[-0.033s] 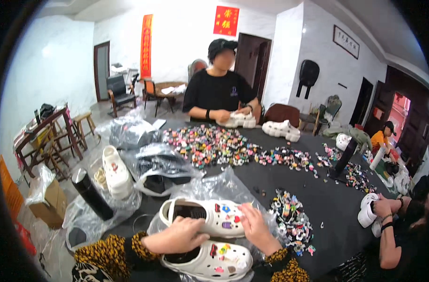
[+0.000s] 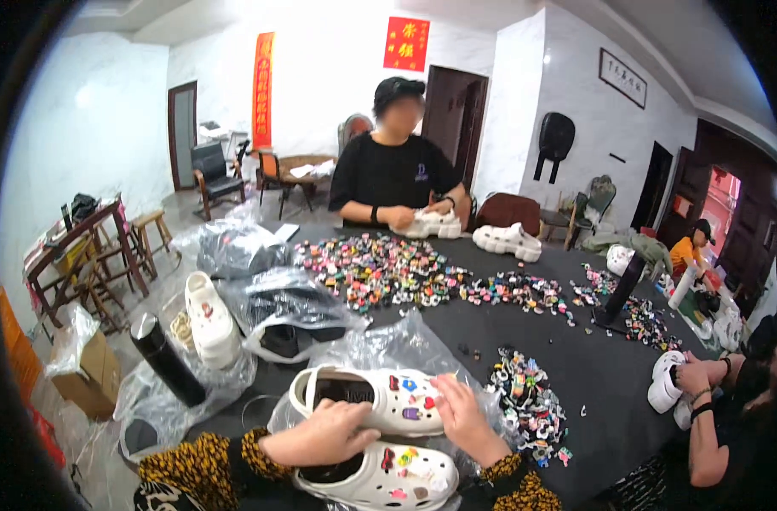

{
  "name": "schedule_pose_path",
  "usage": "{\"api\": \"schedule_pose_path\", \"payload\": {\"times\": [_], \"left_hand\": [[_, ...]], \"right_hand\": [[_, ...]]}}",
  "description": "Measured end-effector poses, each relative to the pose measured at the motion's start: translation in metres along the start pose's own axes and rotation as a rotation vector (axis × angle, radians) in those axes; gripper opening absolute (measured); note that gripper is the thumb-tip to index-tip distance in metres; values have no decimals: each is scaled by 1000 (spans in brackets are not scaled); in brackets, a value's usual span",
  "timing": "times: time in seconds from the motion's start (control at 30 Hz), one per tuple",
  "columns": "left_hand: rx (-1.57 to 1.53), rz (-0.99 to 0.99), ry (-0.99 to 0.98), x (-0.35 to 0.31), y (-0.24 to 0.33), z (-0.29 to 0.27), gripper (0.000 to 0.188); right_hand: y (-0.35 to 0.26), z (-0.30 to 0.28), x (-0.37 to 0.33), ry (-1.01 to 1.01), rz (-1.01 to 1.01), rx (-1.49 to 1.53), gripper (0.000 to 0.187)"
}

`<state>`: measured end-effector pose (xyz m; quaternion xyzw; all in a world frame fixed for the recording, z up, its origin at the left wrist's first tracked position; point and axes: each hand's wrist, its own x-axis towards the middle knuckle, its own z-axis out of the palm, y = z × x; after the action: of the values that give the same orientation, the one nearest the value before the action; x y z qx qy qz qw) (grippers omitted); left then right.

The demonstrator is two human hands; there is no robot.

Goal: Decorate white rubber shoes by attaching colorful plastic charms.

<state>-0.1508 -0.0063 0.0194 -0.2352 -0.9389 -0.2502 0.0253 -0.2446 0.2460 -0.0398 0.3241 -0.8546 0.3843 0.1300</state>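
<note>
At table's near edge, your left hand [image 2: 324, 433] presses flat on upper white clog [image 2: 380, 400]; right hand [image 2: 461, 413] pinches its toe — charm pile [image 2: 524, 404] close; careless elbow could scatter it.

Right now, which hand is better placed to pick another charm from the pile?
Right hand: it rests at the upper white clog's toe, beside the charm pile. The left hand lies farther away, steadying the clog.

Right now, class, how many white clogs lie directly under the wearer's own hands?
2. One clog lies under both hands, the left hand on its opening, the right hand at its toe. The second clog sits nearer the wearer. More may be hidden under plastic.
</note>
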Motion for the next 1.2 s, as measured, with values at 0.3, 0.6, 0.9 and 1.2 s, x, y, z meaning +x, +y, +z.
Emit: {"api": "schedule_pose_path", "payload": {"times": [0.3, 0.6, 0.9, 1.2], "left_hand": [[-77, 60, 146, -3, -2, 8, 33], [-102, 61, 139, -4, -2, 6, 31], [-102, 84, 167, -5, -2, 6, 30], [-108, 85, 150, -5, -2, 7, 31]], "right_hand": [[3, 2, -2, 52, -46, 24, 32], [-2, -4, -1, 14, -87, -61, 34], [-4, -5, 0, 17, -113, -64, 34], [-4, -6, 0, 15, -106, -42, 33]]}}
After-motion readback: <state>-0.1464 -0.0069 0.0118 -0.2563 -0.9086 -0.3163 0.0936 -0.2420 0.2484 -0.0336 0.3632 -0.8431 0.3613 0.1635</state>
